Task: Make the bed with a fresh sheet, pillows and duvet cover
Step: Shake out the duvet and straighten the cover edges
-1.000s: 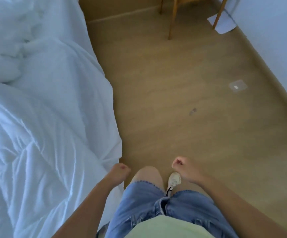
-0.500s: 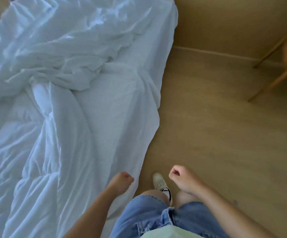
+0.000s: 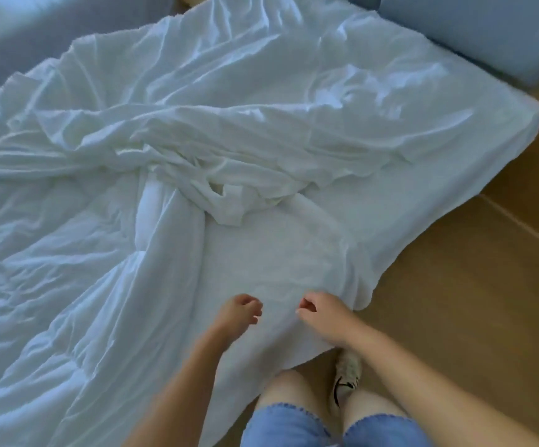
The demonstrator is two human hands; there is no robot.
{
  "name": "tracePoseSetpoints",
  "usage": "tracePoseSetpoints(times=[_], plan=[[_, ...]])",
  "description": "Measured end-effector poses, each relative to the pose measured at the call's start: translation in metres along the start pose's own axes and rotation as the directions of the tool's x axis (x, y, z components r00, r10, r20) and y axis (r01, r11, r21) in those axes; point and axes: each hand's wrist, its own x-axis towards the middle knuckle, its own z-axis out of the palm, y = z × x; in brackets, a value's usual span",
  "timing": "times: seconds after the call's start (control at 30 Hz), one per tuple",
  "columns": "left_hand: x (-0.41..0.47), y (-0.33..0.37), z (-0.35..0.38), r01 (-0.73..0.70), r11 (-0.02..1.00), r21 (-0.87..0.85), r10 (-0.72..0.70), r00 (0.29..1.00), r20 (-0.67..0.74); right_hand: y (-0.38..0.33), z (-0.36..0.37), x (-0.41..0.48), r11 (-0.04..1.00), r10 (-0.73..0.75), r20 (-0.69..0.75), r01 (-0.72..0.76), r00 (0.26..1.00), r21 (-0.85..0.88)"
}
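Observation:
A white sheet (image 3: 281,253) lies rumpled over the bed, and its near edge hangs down to the floor in front of my legs. A crumpled white duvet (image 3: 51,269) covers the left side. Bunched folds of white fabric (image 3: 216,188) cross the middle. My left hand (image 3: 239,312) hovers over the sheet's near edge with its fingers loosely curled and nothing in them. My right hand (image 3: 324,316) is just to its right, near the hanging corner, fingers also loosely curled and holding nothing.
A blue-grey padded block (image 3: 487,37) stands beyond the bed's far right corner. Wooden floor (image 3: 471,301) runs along the right of the bed. My foot in a light shoe (image 3: 345,379) stands against the bed's edge.
The view has swung left from the floor onto the bed. Both hands have risen over the sheet's edge, and their fists have loosened.

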Motion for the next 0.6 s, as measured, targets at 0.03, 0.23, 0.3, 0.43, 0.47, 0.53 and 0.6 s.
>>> tracePoseSetpoints(times=[0.03, 0.23, 0.3, 0.43, 0.47, 0.53, 0.6], plan=[[0.01, 0.017, -0.008, 0.006, 0.999, -0.048, -0.009, 0.999, -0.046, -0.013, -0.016, 0.018, 0.999, -0.023, 0.027, 0.024, 0.999, -0.032], [0.106, 0.087, -0.071, -0.047, 0.96, -0.278, -0.054, 0.937, -0.345, -0.091, -0.062, 0.138, 0.98, -0.146, 0.05, 0.152, 0.988, -0.13], [0.149, 0.101, -0.097, -0.064, 0.947, -0.314, -0.096, 0.879, -0.468, -0.111, -0.066, 0.185, 0.971, -0.192, 0.005, 0.191, 0.981, -0.147], [0.232, 0.123, -0.155, -0.138, 0.921, -0.363, -0.149, 0.737, -0.659, -0.144, -0.07, 0.279, 0.937, -0.29, -0.135, 0.253, 0.947, -0.24], [0.252, 0.126, -0.165, -0.152, 0.916, -0.372, -0.156, 0.721, -0.676, -0.15, -0.07, 0.3, 0.919, -0.316, -0.158, 0.26, 0.936, -0.296], [0.288, 0.131, -0.18, -0.167, 0.888, -0.428, -0.196, 0.704, -0.682, -0.16, -0.068, 0.341, 0.858, -0.39, -0.187, 0.282, 0.902, -0.429], [0.318, 0.13, -0.188, -0.181, 0.837, -0.517, -0.262, 0.696, -0.669, -0.166, -0.063, 0.38, 0.76, -0.438, -0.156, 0.272, 0.885, -0.59]])
